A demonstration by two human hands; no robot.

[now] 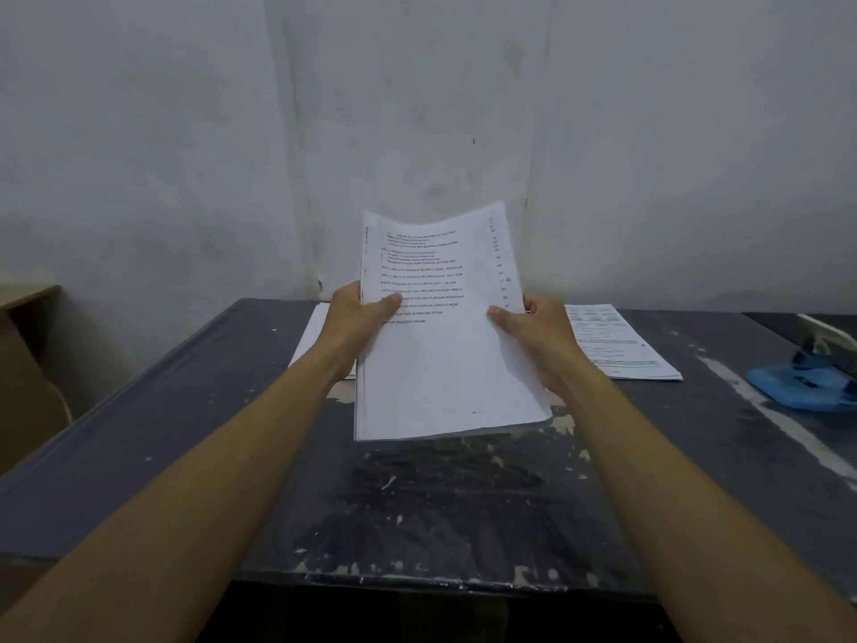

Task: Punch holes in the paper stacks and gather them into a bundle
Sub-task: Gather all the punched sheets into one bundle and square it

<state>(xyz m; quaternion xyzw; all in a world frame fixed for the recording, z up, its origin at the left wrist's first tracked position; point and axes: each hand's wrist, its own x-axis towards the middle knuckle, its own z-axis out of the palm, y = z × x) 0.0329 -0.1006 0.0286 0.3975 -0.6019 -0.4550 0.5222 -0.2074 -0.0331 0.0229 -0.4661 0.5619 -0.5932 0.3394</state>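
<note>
So both hands are gripping one paper stack (445, 327) above the dark table (185, 433), left hand (359, 317) and right hand (533, 329) on its side edges, thumbs on top. Looks like squaring-up before punching. Next it needs carrying over to the blue hole punch (802, 382) far right.

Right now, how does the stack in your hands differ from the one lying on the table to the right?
The held stack is lifted off the table, gripped at its side edges by the left hand and right hand; the right stack lies flat, untouched. The held stack's top edge bows; the right stack looks flat. The held top page shows lines of text; the right one looks like tables. Both are white printed sheets.
</note>
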